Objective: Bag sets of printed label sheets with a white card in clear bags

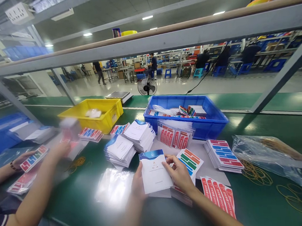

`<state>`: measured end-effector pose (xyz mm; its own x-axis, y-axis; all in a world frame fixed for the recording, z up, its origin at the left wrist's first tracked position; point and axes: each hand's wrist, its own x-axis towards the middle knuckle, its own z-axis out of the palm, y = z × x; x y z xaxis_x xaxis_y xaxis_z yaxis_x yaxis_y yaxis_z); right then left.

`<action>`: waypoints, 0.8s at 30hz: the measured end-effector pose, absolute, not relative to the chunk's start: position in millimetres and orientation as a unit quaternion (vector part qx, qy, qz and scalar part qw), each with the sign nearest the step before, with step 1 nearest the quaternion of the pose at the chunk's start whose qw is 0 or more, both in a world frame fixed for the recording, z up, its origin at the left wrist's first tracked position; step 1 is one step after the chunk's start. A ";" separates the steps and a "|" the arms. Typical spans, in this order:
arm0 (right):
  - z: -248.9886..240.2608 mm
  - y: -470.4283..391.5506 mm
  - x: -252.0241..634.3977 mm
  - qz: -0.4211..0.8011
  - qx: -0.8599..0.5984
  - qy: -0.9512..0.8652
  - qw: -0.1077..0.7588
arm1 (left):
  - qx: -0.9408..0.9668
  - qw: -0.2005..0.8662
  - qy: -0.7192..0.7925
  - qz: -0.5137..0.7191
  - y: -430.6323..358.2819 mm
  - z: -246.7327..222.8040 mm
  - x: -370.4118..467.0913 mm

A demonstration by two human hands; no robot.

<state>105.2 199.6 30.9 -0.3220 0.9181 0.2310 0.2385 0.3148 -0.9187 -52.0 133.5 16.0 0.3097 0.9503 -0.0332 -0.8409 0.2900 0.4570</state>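
Observation:
A white booklet with a blue top band is held upright in front of me. My left hand grips its left edge, fingers partly hidden behind it. My right hand pinches the upper right edge with thumb and fingers. Just behind the right hand lie sheets with red, green and blue stripes. Two stacks of similar booklets stand to the left of the held one. Red label sheets lie to the right of my right forearm, below a stack of striped sheets.
Behind are a blue bin with packs inside and a yellow bin. Rubber bands and plastic bags lie right. A clear bag lies left of my hands. A co-worker's arms reach over sheets at the left.

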 end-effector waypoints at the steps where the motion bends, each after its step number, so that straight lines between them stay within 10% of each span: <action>1: 32.0 202.0 105.9 0.417 -0.411 -0.694 0.420 | 0.181 0.783 0.154 0.574 133.9 14.7 -55.5; 13: 36.7 217.4 109.3 0.429 -0.390 -0.682 0.446 | 0.029 0.548 0.248 0.799 128.8 14.2 -121.3; 24: 15.5 231.3 137.1 0.095 -0.446 -0.835 0.307 | 0.143 0.527 0.289 0.787 132.8 27.4 -81.1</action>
